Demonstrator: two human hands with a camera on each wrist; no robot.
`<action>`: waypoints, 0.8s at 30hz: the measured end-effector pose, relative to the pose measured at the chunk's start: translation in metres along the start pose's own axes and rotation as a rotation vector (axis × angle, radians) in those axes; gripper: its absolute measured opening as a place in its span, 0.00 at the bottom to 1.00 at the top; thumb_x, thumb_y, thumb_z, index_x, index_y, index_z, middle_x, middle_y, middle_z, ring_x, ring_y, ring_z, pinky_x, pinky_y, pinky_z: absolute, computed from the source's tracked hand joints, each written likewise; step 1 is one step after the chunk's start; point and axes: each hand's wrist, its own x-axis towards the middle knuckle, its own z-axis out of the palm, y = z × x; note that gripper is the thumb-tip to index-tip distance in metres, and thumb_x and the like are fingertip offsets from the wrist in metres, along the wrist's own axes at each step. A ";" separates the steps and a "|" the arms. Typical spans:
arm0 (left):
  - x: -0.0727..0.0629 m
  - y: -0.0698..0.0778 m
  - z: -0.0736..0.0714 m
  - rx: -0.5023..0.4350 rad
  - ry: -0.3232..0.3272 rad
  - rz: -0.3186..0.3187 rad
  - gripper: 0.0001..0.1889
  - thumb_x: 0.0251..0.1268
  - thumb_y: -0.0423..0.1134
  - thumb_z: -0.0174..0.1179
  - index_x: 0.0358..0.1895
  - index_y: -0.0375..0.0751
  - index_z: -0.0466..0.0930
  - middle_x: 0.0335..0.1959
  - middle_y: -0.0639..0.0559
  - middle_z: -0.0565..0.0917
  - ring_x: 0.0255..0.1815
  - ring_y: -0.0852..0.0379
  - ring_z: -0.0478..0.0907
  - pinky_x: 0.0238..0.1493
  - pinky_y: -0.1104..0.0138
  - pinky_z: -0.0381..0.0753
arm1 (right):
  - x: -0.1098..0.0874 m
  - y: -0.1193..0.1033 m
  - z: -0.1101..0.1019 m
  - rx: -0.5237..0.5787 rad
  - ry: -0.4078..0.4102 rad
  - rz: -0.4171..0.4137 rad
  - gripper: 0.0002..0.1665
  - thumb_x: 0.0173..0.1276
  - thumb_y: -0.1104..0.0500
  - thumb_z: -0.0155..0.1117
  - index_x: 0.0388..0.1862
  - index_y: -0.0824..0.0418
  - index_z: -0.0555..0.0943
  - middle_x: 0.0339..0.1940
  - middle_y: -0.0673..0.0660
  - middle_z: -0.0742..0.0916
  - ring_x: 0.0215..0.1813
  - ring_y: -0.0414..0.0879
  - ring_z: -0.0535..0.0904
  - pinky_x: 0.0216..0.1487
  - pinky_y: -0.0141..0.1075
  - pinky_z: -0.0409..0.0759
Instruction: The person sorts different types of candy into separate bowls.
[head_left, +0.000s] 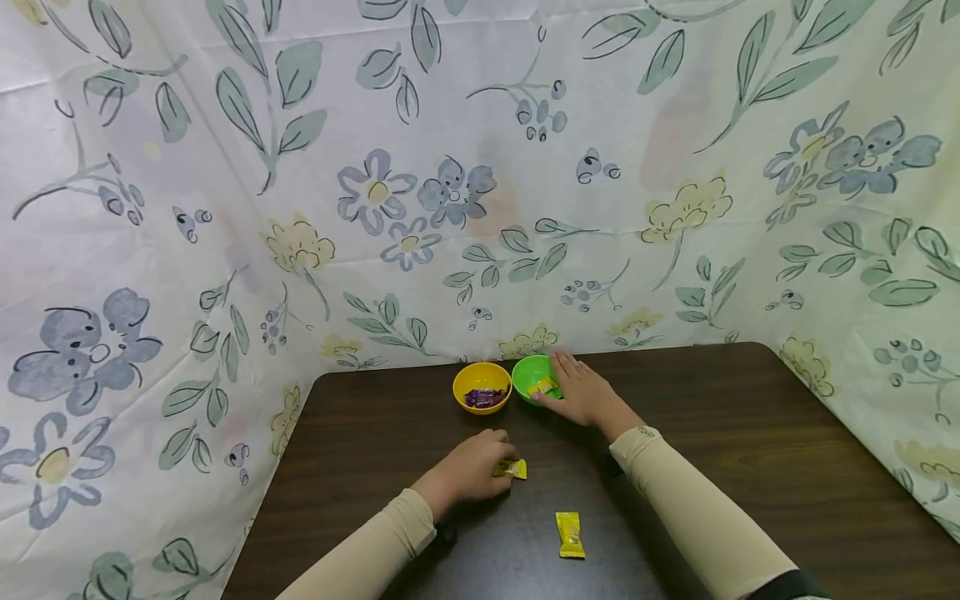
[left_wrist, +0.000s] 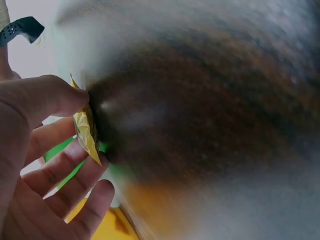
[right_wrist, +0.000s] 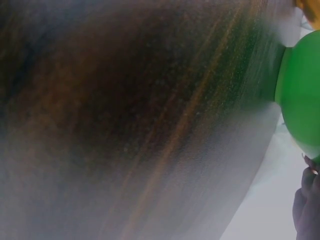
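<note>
My left hand pinches a yellow-wrapped candy between thumb and fingers, low over the brown table. My right hand rests at the right side of a green bowl, thumb by the near rim and fingers stretched along the far side. Inside that bowl lies yellow-wrapped candy, partly covered by the hand. Immediately left stands a yellow bowl with several purple-wrapped candies. Another yellow-wrapped candy lies on the table between the forearms. In the right wrist view the green bowl shows at the right edge.
The dark brown wooden table has rounded far corners. Both bowls stand near its back edge. A white cloth with printed flowers and leaves hangs behind the table and along its sides.
</note>
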 end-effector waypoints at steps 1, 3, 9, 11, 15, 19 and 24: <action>0.000 0.000 0.000 0.003 0.001 0.001 0.15 0.66 0.40 0.71 0.54 0.45 0.90 0.42 0.56 0.82 0.39 0.65 0.71 0.42 0.72 0.77 | 0.000 0.000 0.000 0.000 0.000 0.000 0.63 0.77 0.20 0.41 0.88 0.68 0.49 0.89 0.67 0.57 0.89 0.61 0.52 0.88 0.56 0.53; 0.000 0.001 -0.001 0.006 0.003 0.001 0.14 0.66 0.40 0.71 0.54 0.45 0.90 0.42 0.56 0.83 0.38 0.65 0.71 0.42 0.72 0.77 | 0.000 0.000 0.000 0.000 0.002 -0.001 0.63 0.77 0.20 0.41 0.88 0.68 0.49 0.89 0.67 0.57 0.89 0.61 0.52 0.88 0.56 0.53; -0.001 0.001 0.000 0.009 0.015 0.006 0.14 0.66 0.40 0.71 0.53 0.45 0.90 0.43 0.55 0.84 0.38 0.66 0.72 0.41 0.73 0.77 | 0.000 0.000 0.000 0.006 0.002 0.000 0.64 0.76 0.20 0.41 0.88 0.68 0.49 0.89 0.68 0.57 0.89 0.62 0.52 0.88 0.56 0.53; -0.001 0.001 0.000 0.003 0.017 0.006 0.14 0.66 0.40 0.71 0.53 0.44 0.90 0.43 0.55 0.84 0.38 0.66 0.73 0.42 0.73 0.78 | -0.001 0.000 0.000 0.008 -0.003 0.003 0.64 0.77 0.20 0.41 0.88 0.68 0.49 0.89 0.68 0.56 0.89 0.61 0.52 0.88 0.56 0.52; -0.002 0.001 0.000 -0.013 0.022 0.001 0.14 0.67 0.41 0.71 0.54 0.44 0.90 0.43 0.55 0.84 0.39 0.66 0.74 0.43 0.73 0.79 | -0.001 0.000 0.000 0.012 -0.006 0.005 0.63 0.77 0.21 0.42 0.88 0.68 0.49 0.89 0.67 0.56 0.89 0.62 0.51 0.88 0.56 0.52; -0.003 0.000 -0.002 -0.025 0.041 0.002 0.14 0.69 0.41 0.70 0.54 0.44 0.90 0.44 0.55 0.85 0.40 0.66 0.74 0.44 0.72 0.80 | 0.000 0.000 0.000 0.016 -0.002 0.001 0.62 0.77 0.22 0.43 0.88 0.68 0.49 0.89 0.68 0.56 0.89 0.62 0.52 0.88 0.56 0.52; -0.002 -0.002 -0.006 -0.026 0.090 0.019 0.13 0.70 0.41 0.70 0.54 0.43 0.91 0.43 0.55 0.85 0.40 0.65 0.75 0.44 0.72 0.80 | 0.000 0.000 0.000 0.021 0.001 0.003 0.63 0.77 0.22 0.44 0.88 0.69 0.49 0.89 0.68 0.56 0.89 0.62 0.52 0.88 0.56 0.52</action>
